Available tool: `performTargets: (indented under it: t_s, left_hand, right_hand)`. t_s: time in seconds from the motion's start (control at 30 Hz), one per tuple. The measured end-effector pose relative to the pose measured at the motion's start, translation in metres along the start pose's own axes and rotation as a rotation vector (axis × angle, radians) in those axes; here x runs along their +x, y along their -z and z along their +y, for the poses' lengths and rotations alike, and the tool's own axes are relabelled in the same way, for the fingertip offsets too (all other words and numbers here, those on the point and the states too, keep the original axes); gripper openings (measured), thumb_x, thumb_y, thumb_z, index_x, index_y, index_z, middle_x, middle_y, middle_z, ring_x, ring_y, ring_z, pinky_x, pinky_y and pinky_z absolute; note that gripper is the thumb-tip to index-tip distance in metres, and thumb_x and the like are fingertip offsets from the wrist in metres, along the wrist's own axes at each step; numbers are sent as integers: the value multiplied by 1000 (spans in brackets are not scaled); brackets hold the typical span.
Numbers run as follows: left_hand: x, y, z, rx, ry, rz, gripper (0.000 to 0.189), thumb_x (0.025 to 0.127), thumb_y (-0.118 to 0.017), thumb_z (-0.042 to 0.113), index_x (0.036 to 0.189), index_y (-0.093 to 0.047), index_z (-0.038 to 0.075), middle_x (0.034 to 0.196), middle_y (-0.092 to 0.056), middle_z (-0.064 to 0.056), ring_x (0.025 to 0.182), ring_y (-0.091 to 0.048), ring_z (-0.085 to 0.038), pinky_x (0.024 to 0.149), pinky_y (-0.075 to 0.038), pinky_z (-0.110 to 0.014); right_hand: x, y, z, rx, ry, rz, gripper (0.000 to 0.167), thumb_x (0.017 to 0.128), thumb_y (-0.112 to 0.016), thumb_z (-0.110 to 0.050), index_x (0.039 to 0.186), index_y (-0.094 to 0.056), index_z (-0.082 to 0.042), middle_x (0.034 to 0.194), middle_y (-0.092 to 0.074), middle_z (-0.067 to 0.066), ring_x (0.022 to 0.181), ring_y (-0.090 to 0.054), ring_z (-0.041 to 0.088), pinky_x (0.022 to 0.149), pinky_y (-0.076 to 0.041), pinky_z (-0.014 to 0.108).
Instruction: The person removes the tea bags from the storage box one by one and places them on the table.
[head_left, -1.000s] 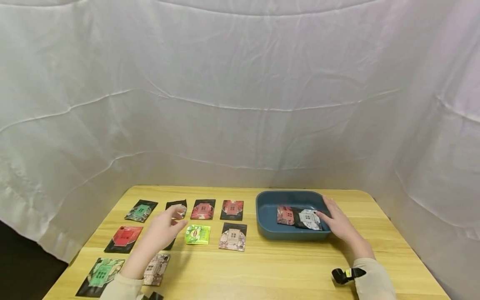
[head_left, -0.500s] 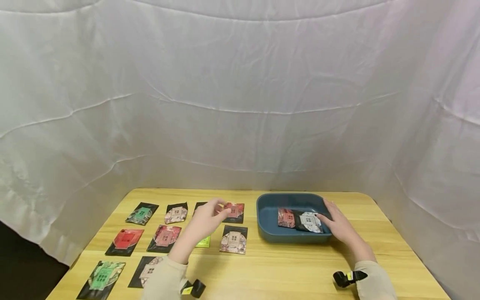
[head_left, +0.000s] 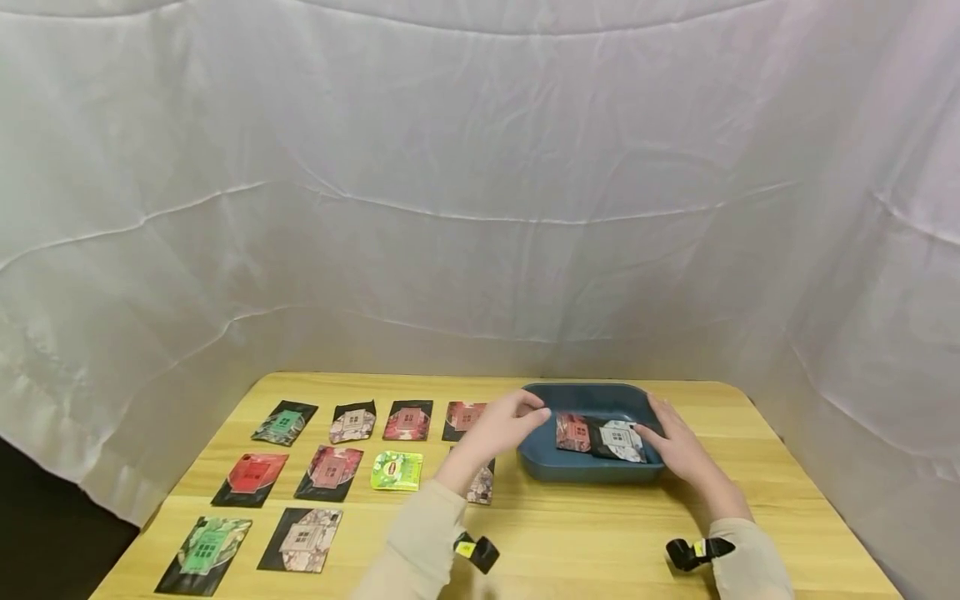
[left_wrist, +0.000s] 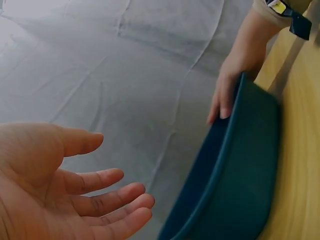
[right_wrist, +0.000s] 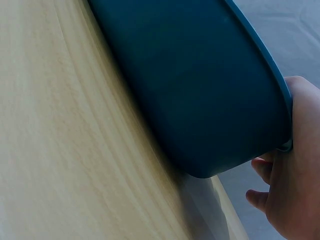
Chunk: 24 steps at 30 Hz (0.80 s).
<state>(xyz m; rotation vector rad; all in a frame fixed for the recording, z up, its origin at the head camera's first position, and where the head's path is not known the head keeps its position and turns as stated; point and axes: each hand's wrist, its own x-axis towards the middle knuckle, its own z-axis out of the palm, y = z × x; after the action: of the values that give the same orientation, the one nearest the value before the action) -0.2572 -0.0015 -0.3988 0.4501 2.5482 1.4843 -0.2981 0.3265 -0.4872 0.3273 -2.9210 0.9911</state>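
A dark blue plastic basin (head_left: 592,472) stands on the table, with a red-and-black sachet (head_left: 573,432) and a white-and-black sachet (head_left: 621,439) lying flat inside. My right hand (head_left: 681,443) grips the basin's right end, thumb over the rim and fingers outside. At the left end hovers my left hand (head_left: 501,425), fingers loosely spread, palm bare in the left wrist view. Whether it touches the rim cannot be told. Under that arm, a floral sachet (head_left: 482,483) is partly covered, and a red sachet (head_left: 461,417) lies just behind the hand.
Several more sachets lie in loose rows on the left, among them a lime-green one (head_left: 397,472), a bright red one (head_left: 250,479) and a green one (head_left: 204,554). Wood-grain tabletop (head_left: 585,542) runs in front of the basin. A pale curtain (head_left: 480,275) hangs behind.
My left hand has moved right, from above the left sachets, across the lime-green one, to the basin's left end. My right hand stays on the basin.
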Motion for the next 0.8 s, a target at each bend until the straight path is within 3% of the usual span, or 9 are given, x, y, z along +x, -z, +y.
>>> performTargets:
  t_s: [0.13, 0.27, 0.43, 0.63, 0.8]
  left_hand:
    - [16, -18, -1, -87, 22, -47, 32, 98, -56, 35, 120, -62, 13, 113, -67, -8, 94, -65, -19, 80, -56, -35]
    - [32, -35, -8, -173, 62, -63, 32, 99, -56, 33, 120, -63, 10, 117, -66, -10, 101, -65, -27, 84, -57, -37]
    - [44, -51, -11, -272, 160, -37, 32, 98, -57, 35, 118, -63, 11, 118, -63, -7, 117, -58, -33, 91, -53, -45]
    - [56, -61, -12, -291, 266, -5, 31, 97, -59, 35, 116, -63, 10, 119, -61, -7, 119, -56, -32, 95, -48, -54]
    - [65, -67, -16, -407, 356, 32, 37, 96, -60, 33, 121, -61, 6, 128, -58, -12, 125, -51, -36, 100, -43, -60]
  right_hand:
    - [1, 0, 3, -9, 6, 5, 77, 100, -49, -42, 155, -13, 0, 157, -13, 34, 144, -9, 55, 111, -10, 72]
    - [1, 1, 3, -15, 13, 3, 77, 100, -49, -41, 155, -13, 1, 156, -12, 35, 144, -9, 55, 111, -10, 71]
    - [1, 2, 2, -8, 15, -1, 78, 100, -49, -40, 154, -13, 2, 156, -12, 35, 143, -8, 55, 111, -10, 72]
    - [1, 2, 0, -11, 11, -2, 78, 100, -48, -42, 155, -13, 1, 156, -13, 35, 143, -9, 55, 111, -11, 72]
    - [1, 0, 1, -17, 10, 3, 78, 100, -49, -42, 155, -14, 0, 156, -14, 35, 143, -9, 55, 111, -11, 72]
